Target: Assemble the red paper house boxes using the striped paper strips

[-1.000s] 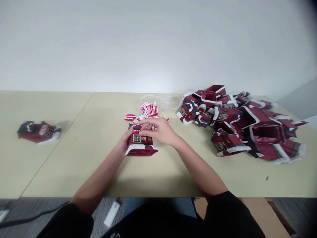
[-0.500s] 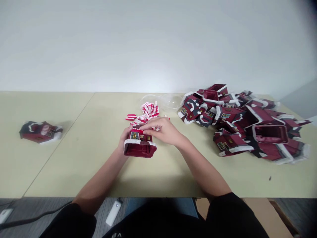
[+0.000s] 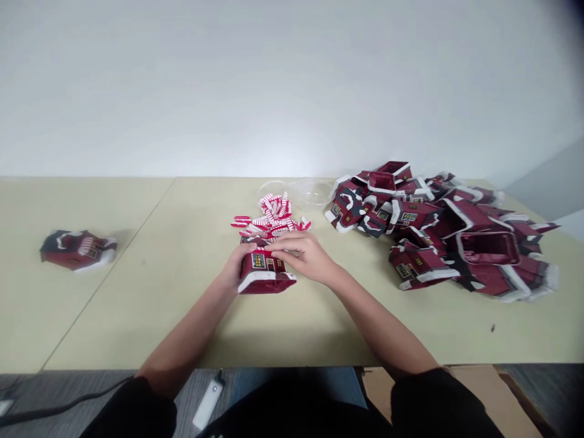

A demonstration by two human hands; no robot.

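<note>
My left hand is closed around the left side of a small dark-red model house with yellow windows and white snow-like trim. The house tips with its open base toward me. My right hand has its fingers pressed together on the house front, above the windows. Under those fingertips lies a small red-and-white awning, mostly covered. Just beyond both hands is a loose pile of red-and-white striped awnings.
On the right lies a large heap of similar model houses. One house with a striped awning sits far left. Clear plastic dishes stand behind the pile, near the wall. A small dark scrap lies at front right.
The house has tilted, so less of its hollow inside shows. My right fingers stay on the awning, lying flatter across it. The whole view has shifted slightly.
</note>
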